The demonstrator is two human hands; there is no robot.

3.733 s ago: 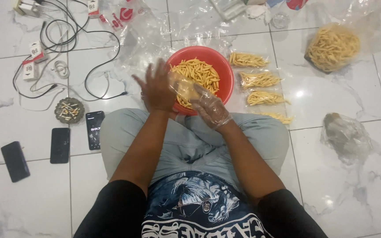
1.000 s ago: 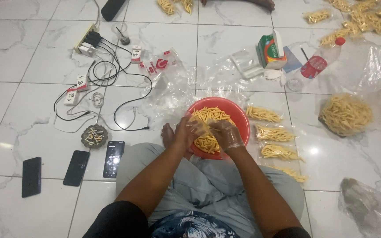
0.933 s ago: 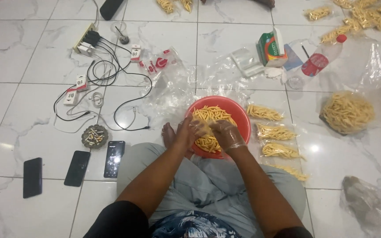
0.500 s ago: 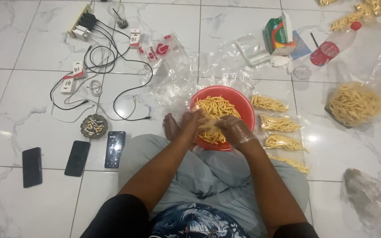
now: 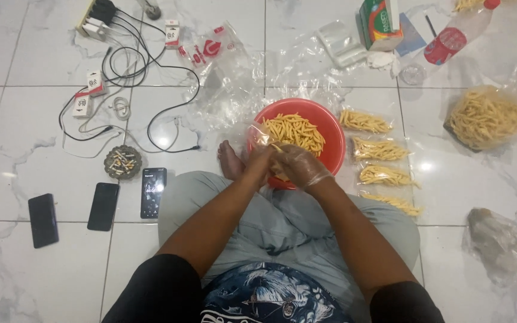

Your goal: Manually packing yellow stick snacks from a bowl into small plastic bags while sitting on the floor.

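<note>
A red bowl (image 5: 332, 127) of pale yellow snack sticks (image 5: 297, 130) stands on the floor in front of my crossed legs. My left hand (image 5: 257, 162) grips a small clear plastic bag (image 5: 258, 136) at the bowl's near left rim. My right hand (image 5: 301, 168), in a thin clear glove, is curled against the left hand and pinches a few sticks at the bag's mouth. Several filled clear packets of sticks (image 5: 378, 149) lie in a column just right of the bowl.
A big open bag of sticks (image 5: 484, 116) sits far right, a crumpled bag (image 5: 501, 242) nearer. Three phones (image 5: 103, 206), an ashtray (image 5: 122, 161) and tangled cables (image 5: 151, 72) lie left. Loose plastic sheets (image 5: 240, 90), a carton (image 5: 378, 21) and a bottle (image 5: 450, 39) lie beyond the bowl.
My left hand, spread flat over the bowl earlier, now holds the small bag. Both hands stay together at the bowl's near rim, and the view has tilted down slightly.
</note>
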